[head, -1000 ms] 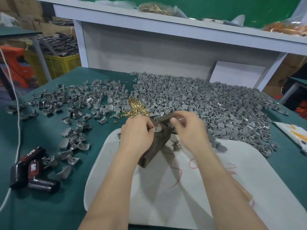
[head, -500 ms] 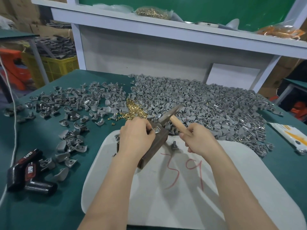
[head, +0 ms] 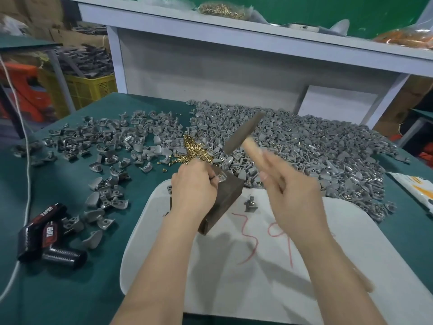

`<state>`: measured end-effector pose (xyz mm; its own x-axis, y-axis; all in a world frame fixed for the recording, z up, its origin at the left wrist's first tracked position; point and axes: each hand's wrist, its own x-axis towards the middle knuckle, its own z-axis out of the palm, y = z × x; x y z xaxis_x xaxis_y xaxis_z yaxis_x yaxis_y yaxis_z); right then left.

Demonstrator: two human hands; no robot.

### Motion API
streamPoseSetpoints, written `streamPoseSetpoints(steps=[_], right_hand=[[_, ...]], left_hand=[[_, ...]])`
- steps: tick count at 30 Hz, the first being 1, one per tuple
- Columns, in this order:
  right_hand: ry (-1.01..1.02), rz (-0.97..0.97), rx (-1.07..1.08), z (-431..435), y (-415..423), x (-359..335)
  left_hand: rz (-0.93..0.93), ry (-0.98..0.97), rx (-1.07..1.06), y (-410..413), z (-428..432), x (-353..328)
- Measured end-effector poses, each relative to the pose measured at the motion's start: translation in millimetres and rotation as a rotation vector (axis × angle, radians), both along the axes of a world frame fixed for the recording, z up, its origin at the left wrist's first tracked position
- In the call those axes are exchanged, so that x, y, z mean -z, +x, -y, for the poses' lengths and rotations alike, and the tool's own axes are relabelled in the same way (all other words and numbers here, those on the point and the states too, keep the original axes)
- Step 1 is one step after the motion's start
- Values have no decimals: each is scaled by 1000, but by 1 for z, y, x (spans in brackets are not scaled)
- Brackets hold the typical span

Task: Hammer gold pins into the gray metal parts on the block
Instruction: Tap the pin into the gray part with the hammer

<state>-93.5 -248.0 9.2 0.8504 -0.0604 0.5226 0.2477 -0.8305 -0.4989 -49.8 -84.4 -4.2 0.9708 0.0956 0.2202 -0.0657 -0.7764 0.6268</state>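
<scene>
A dark wooden block [head: 225, 195] lies tilted on a white board [head: 257, 277], with its far end up. On that far end sits one gray metal part [head: 222, 178] with a speck of gold showing in it. The left hand [head: 193, 184] rests over the block's left side, fingers curled, pinching the part to hold it in place.

The right hand [head: 293, 193] is clenched round the pale wooden handle of a hammer [head: 243, 133]. The hammer's dark head hangs blurred in the air above and beyond the block, well apart from the part.

Just beyond the block, a small pile of gold pins [head: 194, 148] lies on the green surface [head: 70, 277]. Beyond and to the right of the block spreads a large heap of gray parts [head: 304, 148]. Looser scattered gray parts [head: 112, 141] lie to its left. Just right of the block, a single gray part [head: 250, 204] stands on the board, near red scrawled marks [head: 253, 240].

Far left of the block lie black packs [head: 44, 231] lettered "TAPER", and a white cord [head: 27, 184] runs past them. On the shelf [head: 257, 38] behind and above the block sits a clear bag of gold pins [head: 222, 8].
</scene>
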Motion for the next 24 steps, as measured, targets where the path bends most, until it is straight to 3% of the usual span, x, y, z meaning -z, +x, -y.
streamPoseSetpoints(steps=[3,8,11,13,17,21,24], right_hand=[[-159,-173,6,0,-1,1],[-54,33,11,2,-4,-11],[-217,-179,-22,1,-5,-7],[-248,-177,-13,0,-4,-11],[24,34,30,-1,-5,-12],[-133,-185,-5,-7,-8,5],[-85,-163,4,-6,-3,3]], left_hand=[[-3,3,-1,1,-1,1],[19,-47,-3,2,-1,3],[5,-46,-1,3,-1,2],[9,-49,-4,4,-1,3],[46,-70,-8,3,-2,4],[34,-19,-1,4,-2,3],[20,-26,-14,4,-2,3]])
